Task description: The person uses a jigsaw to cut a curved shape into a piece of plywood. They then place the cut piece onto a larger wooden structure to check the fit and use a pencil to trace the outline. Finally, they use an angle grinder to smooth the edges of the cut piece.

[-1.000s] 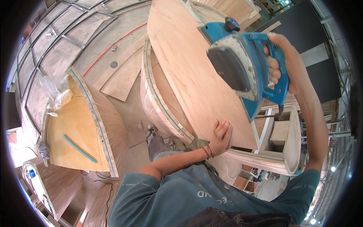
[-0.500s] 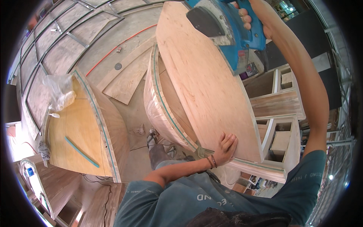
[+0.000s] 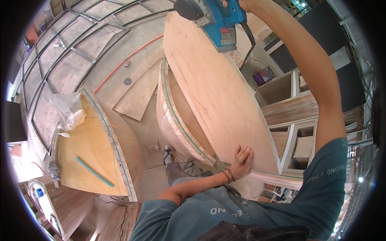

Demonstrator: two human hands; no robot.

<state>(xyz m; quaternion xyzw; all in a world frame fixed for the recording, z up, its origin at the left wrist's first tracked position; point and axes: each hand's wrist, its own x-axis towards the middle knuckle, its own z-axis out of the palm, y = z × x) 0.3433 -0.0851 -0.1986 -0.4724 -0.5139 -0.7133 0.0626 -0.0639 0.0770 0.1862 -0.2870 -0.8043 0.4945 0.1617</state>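
Concrete floor spreads under the work, with a metal grid covering the upper left of the frame and an orange line curving beside it. Across the centre, running from the top down to the lower right, lies the pale wooden board, partly over a curved cabinet with a green strip along its edge. At the top of the frame is the blue power planer, by the board's far right edge; I cannot tell whether its base touches the wood.

As I judge it, the board could slide or swing if the planer bites hard, since I see only one palm steadying its near end. A tilt at that edge could gouge or chip the wood. The black cord hangs close to the same edge and might snag there, tugging the tool askew.

My right hand, mostly cut off by the top of the frame, is closed around the planer's handle. My left hand grips nothing: its fingers, close together and slightly bent, rest on the board's near end, lower right of centre.
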